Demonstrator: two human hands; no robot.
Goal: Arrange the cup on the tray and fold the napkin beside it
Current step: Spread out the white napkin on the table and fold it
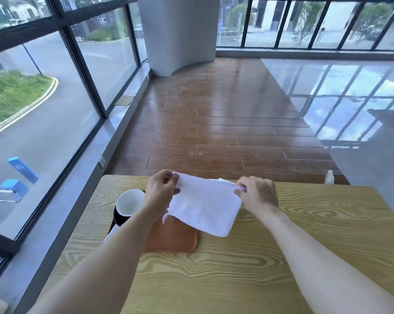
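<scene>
**Cup placed, napkin mid-fold**

The black mug (126, 206) with its white inside sits at the far left end of the orange-brown tray (175, 239), so the first half of the job looks done (its foot is hidden behind the left forearm, so whether it stands fully on the tray I cannot tell). The white napkin (205, 209) is off the wooden table (282, 257), held in the air above the tray's right part. The left hand (161, 191) pinches the napkin's far left corner between thumb and curled fingers; the right hand (257, 192) pinches the far right corner the same way, and the cloth hangs slack from that stretched top edge toward the person. It seems already doubled, judging by the layered edge near the right hand. Left to do, as I judge it: finish the fold and lay the napkin flat on the table just beside the tray. A small clear bottle (329, 177) stands at the table's far edge.
</scene>
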